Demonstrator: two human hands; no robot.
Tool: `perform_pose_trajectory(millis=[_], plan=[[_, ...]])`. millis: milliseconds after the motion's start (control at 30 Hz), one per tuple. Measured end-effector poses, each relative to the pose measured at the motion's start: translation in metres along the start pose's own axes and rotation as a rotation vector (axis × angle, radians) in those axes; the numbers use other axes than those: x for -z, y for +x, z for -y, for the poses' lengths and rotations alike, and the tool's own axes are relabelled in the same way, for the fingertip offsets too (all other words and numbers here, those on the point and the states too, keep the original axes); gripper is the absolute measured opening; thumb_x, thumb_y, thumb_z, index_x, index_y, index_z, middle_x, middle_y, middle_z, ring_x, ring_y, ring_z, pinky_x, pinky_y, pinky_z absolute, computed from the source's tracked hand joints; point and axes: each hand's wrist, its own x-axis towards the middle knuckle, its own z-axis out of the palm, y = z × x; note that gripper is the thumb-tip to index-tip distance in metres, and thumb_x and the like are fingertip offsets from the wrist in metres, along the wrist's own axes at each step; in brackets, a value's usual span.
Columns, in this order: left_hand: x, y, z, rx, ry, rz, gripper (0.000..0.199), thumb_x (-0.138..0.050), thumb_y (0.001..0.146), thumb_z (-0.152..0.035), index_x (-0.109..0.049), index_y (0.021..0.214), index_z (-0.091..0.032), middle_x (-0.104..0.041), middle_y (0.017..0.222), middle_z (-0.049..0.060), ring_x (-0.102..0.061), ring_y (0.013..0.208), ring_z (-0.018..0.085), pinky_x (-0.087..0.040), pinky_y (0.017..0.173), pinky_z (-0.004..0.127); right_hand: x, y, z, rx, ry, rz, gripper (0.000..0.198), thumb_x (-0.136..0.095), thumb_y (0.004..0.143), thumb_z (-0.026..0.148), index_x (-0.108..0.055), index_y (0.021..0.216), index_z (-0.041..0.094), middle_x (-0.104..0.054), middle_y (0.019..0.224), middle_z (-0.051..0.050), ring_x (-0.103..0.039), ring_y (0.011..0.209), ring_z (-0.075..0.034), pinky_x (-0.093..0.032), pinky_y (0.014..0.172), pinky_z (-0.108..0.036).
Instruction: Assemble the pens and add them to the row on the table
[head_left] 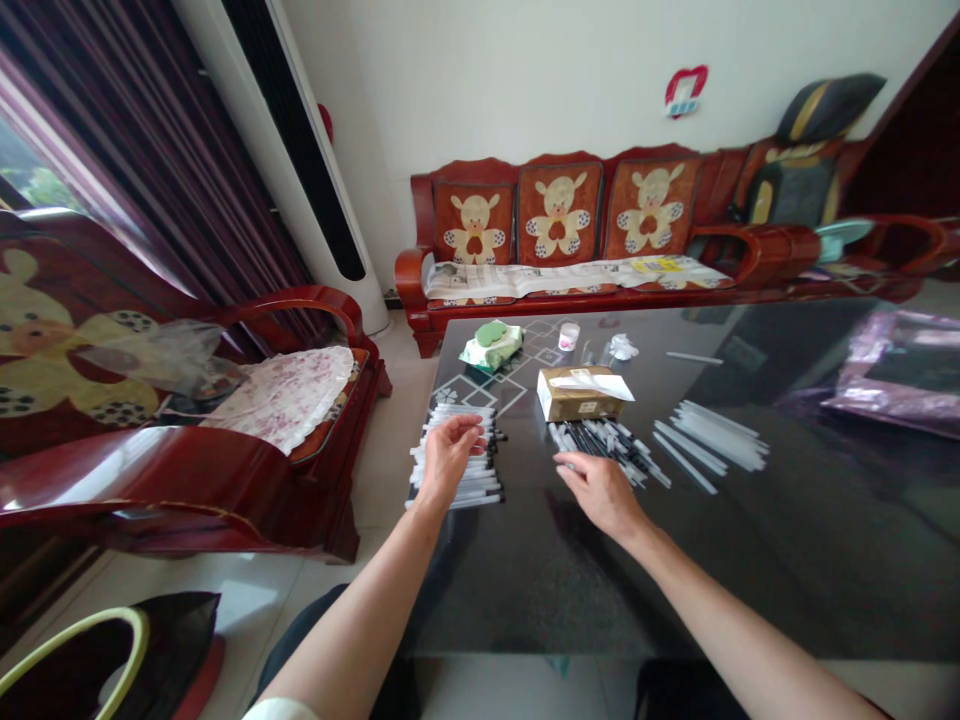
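Observation:
My left hand (448, 455) hovers over a row of white pens (472, 488) with dark ends, lying side by side at the table's left edge. Its fingers are loosely curled and slightly apart, with nothing visible in them. My right hand (604, 492) is just in front of a heap of black-and-white pen parts (600, 442). Its index finger and thumb point left, a little apart, and I see nothing between them. Farther right lies a pile of translucent white tubes (716, 437), which look like pen barrels.
A tissue box (581, 395) stands behind the heap. Wet wipes (492, 346), a small cup (568, 336) and a crumpled white tissue (622, 347) are farther back. One loose tube (694, 357) and a purple plastic bag (900, 370) lie right. A wooden armchair (300, 510) flanks the table.

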Motion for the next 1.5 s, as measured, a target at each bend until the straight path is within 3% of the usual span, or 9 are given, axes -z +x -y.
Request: perform_pose_trajectory(millis=[167,333,467,633,933,1133,1500], plan=[[-0.033,-0.026,0.026,-0.005,0.143,0.269,0.022,-0.061,0.072,-0.021,-0.067,0.093,-0.016,-0.067,0.078,0.007,-0.063,0.064,0.016,-0.050,0.058,0.025,0.049,-0.018,-0.072,-0.224,-0.026,-0.126,0.030,-0.049,0.081,0.033,-0.072,0.091,0.018,-0.072,0.073,-0.006,-0.066,0.063,-0.021,-0.047,0.059,-0.028],[-0.061,-0.057,0.043,-0.196,0.400,0.475,0.032,-0.057,0.073,-0.012,-0.069,0.100,-0.023,-0.066,0.088,0.006,-0.062,0.074,0.017,-0.048,0.069,0.027,0.050,-0.026,-0.107,-0.386,-0.025,-0.118,0.030,-0.048,0.079,0.034,-0.072,0.087,0.016,-0.066,0.055,-0.003,-0.061,0.051,-0.018,-0.043,0.052,-0.026],[-0.071,-0.065,0.046,-0.248,0.458,0.536,0.035,-0.057,0.072,-0.010,-0.068,0.102,-0.025,-0.064,0.089,0.006,-0.060,0.077,0.018,-0.047,0.070,0.027,0.041,-0.021,-0.096,-0.324,-0.128,-0.103,0.025,-0.049,0.080,0.031,-0.072,0.082,0.020,-0.071,0.070,-0.004,-0.065,0.063,-0.018,-0.041,0.055,-0.025],[-0.072,-0.066,0.046,-0.194,0.438,0.519,0.031,-0.056,0.074,-0.011,-0.069,0.099,-0.024,-0.065,0.090,0.006,-0.061,0.074,0.018,-0.047,0.070,0.027,0.028,-0.020,-0.067,-0.257,-0.354,0.010,0.021,-0.050,0.083,0.030,-0.070,0.080,0.024,-0.071,0.076,-0.005,-0.065,0.074,-0.019,-0.038,0.058,-0.024],[-0.070,-0.071,0.046,-0.185,0.538,0.553,0.029,-0.050,0.078,-0.011,-0.066,0.101,-0.019,-0.065,0.091,0.005,-0.061,0.077,0.015,-0.048,0.072,0.026,0.018,-0.015,-0.052,-0.302,-0.608,0.156,0.023,-0.043,0.087,0.024,-0.065,0.085,0.016,-0.070,0.079,-0.011,-0.067,0.074,-0.022,-0.041,0.062,-0.027],[-0.068,-0.072,0.048,-0.211,0.571,0.566,0.028,-0.049,0.078,-0.011,-0.065,0.100,-0.019,-0.065,0.093,0.004,-0.061,0.078,0.015,-0.048,0.074,0.026,0.013,-0.010,-0.043,-0.317,-0.648,0.186,0.024,-0.041,0.085,0.011,-0.065,0.086,0.011,-0.069,0.080,-0.017,-0.068,0.079,-0.025,-0.045,0.066,-0.030],[-0.062,-0.053,0.047,-0.322,0.681,0.496,0.030,-0.051,0.078,-0.012,-0.064,0.104,-0.019,-0.065,0.092,0.005,-0.061,0.078,0.015,-0.048,0.073,0.027,0.023,-0.006,-0.044,-0.416,-0.603,0.259,0.024,-0.049,0.077,0.017,-0.070,0.086,0.011,-0.070,0.089,-0.018,-0.067,0.083,-0.027,-0.045,0.066,-0.030]])
